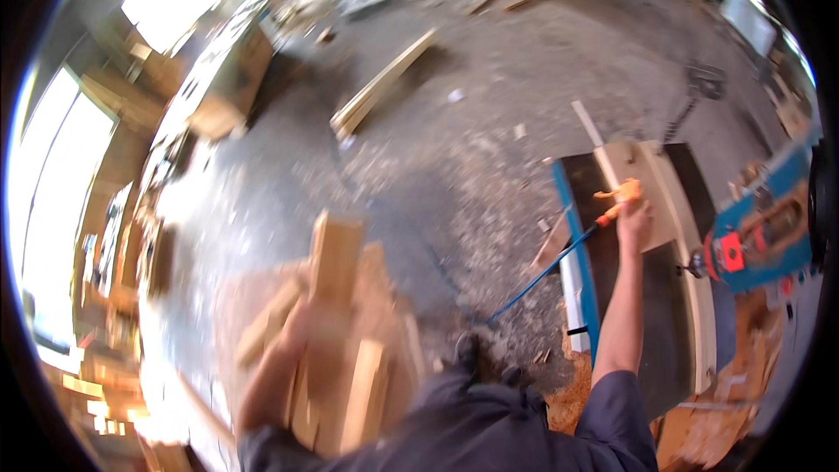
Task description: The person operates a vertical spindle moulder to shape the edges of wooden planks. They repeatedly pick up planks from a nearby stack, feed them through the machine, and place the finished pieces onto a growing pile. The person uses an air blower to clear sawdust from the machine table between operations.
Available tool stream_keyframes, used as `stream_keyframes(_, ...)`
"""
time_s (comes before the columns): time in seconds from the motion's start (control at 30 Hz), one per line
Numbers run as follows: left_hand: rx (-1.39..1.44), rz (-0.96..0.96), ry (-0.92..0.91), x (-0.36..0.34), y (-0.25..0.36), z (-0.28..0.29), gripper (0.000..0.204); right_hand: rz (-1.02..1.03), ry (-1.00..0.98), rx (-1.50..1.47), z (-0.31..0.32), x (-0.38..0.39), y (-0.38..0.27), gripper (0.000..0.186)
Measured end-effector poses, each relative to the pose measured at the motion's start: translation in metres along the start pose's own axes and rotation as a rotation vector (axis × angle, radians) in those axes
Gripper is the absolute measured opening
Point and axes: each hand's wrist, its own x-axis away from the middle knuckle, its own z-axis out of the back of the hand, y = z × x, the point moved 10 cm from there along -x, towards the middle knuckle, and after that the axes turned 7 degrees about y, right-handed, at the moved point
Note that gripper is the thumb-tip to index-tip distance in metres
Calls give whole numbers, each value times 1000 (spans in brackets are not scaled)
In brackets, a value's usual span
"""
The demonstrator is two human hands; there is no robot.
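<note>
My left hand (293, 332) is closed round an upright pale wooden block (336, 253), above a plywood sheet (245, 288) bearing several shorter wood pieces (363, 385); motion blurs this side. My right hand (634, 223) grips an orange air blow gun (627, 192) with a blue hose (542, 275) trailing down leftward. It is over the machine table (629, 315), which has a dark top, blue edge, pale board and long wooden strip (690, 288). Just right of that hand sits a blue machine head (760, 210) with red parts and a spindle.
A long bench (232, 79) with clutter runs along the left below bright windows. A pale beam (384, 79) lies on the scuffed concrete floor (463, 166). A dark stand with a coiled cord (703, 83) is at the upper right. Sawdust and scraps (568, 385) lie below the machine.
</note>
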Motion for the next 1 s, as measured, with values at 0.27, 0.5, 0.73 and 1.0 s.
stream_keyframes(0.27,313,-142,-553,-68,89,-206,49,333,-679,-975,154,240,-163,37)
stream_keyframes(0.5,-195,-43,-777,-49,76,-379,44,806,-32,-593,329,262,-111,47)
stream_keyframes(0.73,-1114,-226,-1499,63,-54,-515,46,987,65,-8,355,296,-25,41)
stream_keyframes(1.0,-1149,-714,-1575,153,-82,-621,32,697,121,32,389,284,113,51)
